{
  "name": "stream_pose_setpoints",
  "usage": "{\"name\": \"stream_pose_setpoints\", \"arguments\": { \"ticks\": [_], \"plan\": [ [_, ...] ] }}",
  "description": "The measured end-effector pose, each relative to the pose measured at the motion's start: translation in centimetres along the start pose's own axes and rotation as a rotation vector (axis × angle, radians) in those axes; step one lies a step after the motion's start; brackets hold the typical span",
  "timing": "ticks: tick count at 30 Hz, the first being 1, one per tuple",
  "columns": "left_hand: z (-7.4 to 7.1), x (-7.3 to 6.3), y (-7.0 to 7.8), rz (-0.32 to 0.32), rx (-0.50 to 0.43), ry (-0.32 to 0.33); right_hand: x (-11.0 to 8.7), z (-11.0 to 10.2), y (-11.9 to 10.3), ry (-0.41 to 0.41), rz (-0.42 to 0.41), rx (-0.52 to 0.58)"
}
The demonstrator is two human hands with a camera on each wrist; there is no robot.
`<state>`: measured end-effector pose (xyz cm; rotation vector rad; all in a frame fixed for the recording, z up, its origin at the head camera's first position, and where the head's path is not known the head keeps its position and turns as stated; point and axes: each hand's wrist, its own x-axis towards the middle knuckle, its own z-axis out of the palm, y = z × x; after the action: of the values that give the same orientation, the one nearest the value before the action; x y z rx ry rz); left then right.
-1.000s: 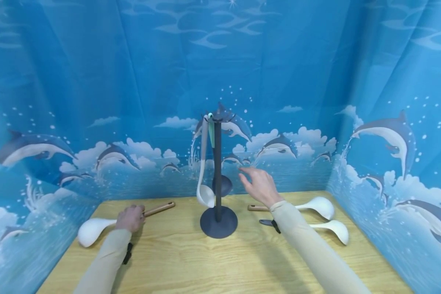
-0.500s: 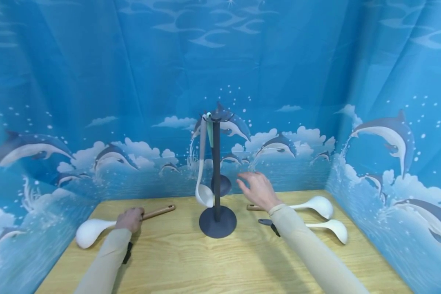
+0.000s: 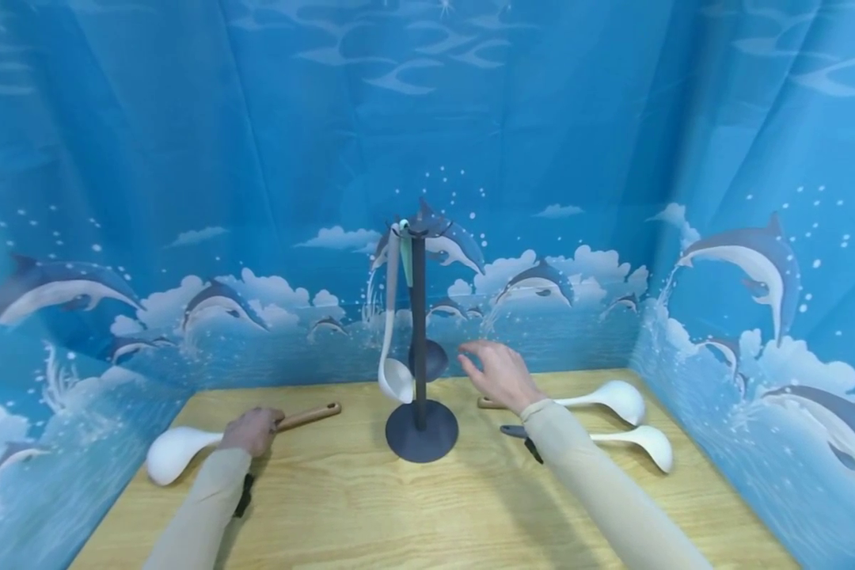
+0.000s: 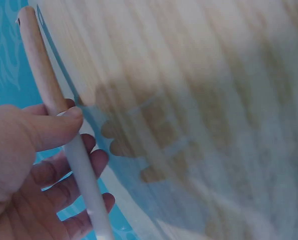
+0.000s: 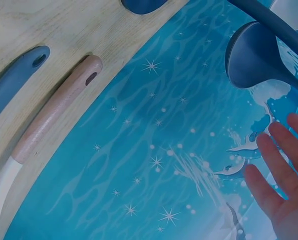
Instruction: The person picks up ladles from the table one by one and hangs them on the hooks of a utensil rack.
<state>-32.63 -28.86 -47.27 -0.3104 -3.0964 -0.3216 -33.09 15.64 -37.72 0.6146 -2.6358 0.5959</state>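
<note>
The left hand [image 3: 249,431] has a white ladle [image 3: 191,443] pinched, bowl [image 3: 168,457] to that hand's left, tan handle [image 3: 310,415] poking out right, looking light, stiff, perhaps slick, best held on that handle, while the right hand [image 3: 502,375] hovers loose-fingered, holding nothing.

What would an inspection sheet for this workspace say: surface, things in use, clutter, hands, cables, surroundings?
Surface: pale wood-grain table.
Job's things: left-side ladle, white with wooden handle; upright dark stand bearing a hanging white ladle and dark ladle; wooden-handled ladle and grey-handled ladle lying at right.
Clutter: nothing seen.
Left hand: grips the left-side ladle near where wood meets white.
Right hand: holds nothing; beside the dark ladle, apart from it.
Cables: nothing seen.
Surroundings: blue dolphin-print curtain behind and at both sides.
</note>
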Motion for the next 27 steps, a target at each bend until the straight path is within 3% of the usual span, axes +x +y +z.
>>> {"name": "stream_pose_setpoints", "arguments": {
  "ticks": [5,20,27],
  "plan": [
    [0.1,-0.6,-0.2,0.002,-0.002,0.036,0.2,0.3,-0.2,0.018,0.000,0.010],
    [-1.7,-0.9,1.8,0.027,-0.084,0.329,1.5,-0.6,-1.9,0.153,-0.005,0.141],
    [-2.5,-1.0,2.5,0.045,-0.114,0.373,2.4,-0.9,-2.8,0.242,-0.031,0.195]
  ]
}}
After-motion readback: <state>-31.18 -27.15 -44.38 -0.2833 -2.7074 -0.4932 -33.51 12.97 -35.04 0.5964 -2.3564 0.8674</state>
